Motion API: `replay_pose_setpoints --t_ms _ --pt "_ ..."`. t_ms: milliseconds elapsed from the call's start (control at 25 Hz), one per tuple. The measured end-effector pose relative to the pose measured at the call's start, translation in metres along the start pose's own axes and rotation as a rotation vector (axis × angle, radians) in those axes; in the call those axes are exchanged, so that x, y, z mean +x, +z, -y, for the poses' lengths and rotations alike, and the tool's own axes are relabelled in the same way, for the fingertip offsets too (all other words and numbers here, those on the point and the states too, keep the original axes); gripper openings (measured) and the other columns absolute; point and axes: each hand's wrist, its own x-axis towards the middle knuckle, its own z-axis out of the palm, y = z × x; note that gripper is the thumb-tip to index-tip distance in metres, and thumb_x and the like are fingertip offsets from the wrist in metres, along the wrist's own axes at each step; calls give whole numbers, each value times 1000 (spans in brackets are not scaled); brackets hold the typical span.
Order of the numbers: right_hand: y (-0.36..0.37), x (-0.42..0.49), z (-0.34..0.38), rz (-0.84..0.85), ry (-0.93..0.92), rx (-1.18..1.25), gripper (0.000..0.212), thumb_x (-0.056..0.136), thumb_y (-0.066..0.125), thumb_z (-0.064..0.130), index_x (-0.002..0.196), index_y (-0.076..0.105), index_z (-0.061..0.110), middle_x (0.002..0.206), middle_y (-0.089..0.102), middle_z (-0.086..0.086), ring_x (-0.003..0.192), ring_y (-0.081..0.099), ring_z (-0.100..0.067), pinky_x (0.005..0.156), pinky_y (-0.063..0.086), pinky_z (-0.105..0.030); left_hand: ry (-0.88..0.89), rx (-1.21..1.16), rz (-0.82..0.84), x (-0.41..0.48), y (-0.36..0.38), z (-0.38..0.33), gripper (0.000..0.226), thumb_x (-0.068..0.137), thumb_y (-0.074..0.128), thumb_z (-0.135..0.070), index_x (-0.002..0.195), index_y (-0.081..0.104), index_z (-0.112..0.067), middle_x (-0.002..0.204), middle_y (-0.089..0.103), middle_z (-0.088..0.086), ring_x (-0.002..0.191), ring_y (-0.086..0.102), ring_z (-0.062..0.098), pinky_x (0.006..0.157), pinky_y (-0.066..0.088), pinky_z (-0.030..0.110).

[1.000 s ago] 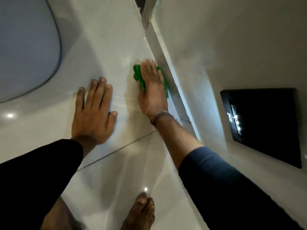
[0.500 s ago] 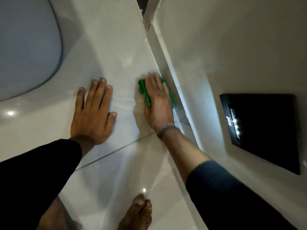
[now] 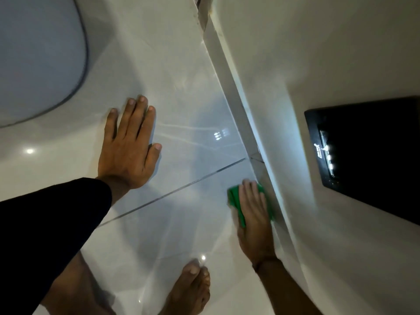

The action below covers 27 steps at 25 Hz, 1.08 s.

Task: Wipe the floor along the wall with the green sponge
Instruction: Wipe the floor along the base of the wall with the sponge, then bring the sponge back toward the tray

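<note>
- The sponge [image 3: 235, 200] is bright green, plain, with no pattern.
- The floor [image 3: 181, 110] is glossy white tile with faint pale grey veining, crossed by a thin dark grey grout line [image 3: 181, 192].
- The wall [image 3: 318, 53] is plain off-white; its skirting strip [image 3: 229, 87] is light grey.
- The panel [image 3: 375, 155] on the wall is black, with small white lights.
- The left sleeve [image 3: 45, 223] is black.
- The rounded object [image 3: 34, 53] at upper left is pale blue-grey with a darker grey edge.

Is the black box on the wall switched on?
On, it seems. The black box shows a row of small white lights glowing on its left side, and they shine back off the floor.
</note>
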Motion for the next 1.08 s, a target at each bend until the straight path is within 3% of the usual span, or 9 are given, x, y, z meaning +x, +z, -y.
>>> replay_pose_setpoints --t_ms 120,240,400,560,840,960,1080 --pt "11 -79 -27 13 128 -41 63 99 35 17 161 20 15 168 25 -9 156 22 -33 130 2 -37 5 -3 -1 0 0 1 79 102 44 -36 171 27 -1 183 19 23 171 16 42 137 11 63" --pt "21 -100 -27 32 274 -64 65 96 29 17 160 20 12 167 26 -11 156 21 -33 130 0 -36 5 3 8 -1 -1 -2 79 103 44 -35 171 25 0 183 20 25 171 16 43 137 12 64" --pt "-4 -95 -7 80 314 -36 86 82 47 -18 159 23 12 168 25 -9 158 15 -28 127 16 -50 -45 -6 85 -13 -30 -9 79 107 40 -42 173 21 -1 183 18 25 170 17 42 136 14 65" --pt "-38 -72 31 75 414 12 87 76 48 -27 156 35 5 164 34 -13 155 17 -24 126 15 -44 -72 -50 129 -61 -77 -29 79 109 37 -46 174 21 -3 184 19 20 171 19 37 137 16 63" --pt "-129 -56 186 56 231 65 72 89 56 -18 154 40 9 162 38 -12 153 30 -30 124 28 -48 -193 -26 154 -148 -246 -40 77 109 42 -45 171 31 -3 183 26 19 169 25 37 136 15 56" --pt "-191 -49 275 40 135 118 80 91 64 -12 158 30 18 165 26 -5 154 23 -26 123 31 -50 -195 26 142 -157 -332 -34 77 110 41 -48 172 29 -5 182 26 17 168 28 37 135 14 55" --pt "-232 -27 354 -1 -44 131 86 87 70 -12 159 31 17 166 29 -6 154 24 -27 121 33 -51 -305 62 62 -149 -402 -3 78 112 36 -52 175 21 -9 184 21 14 169 23 34 136 8 51"
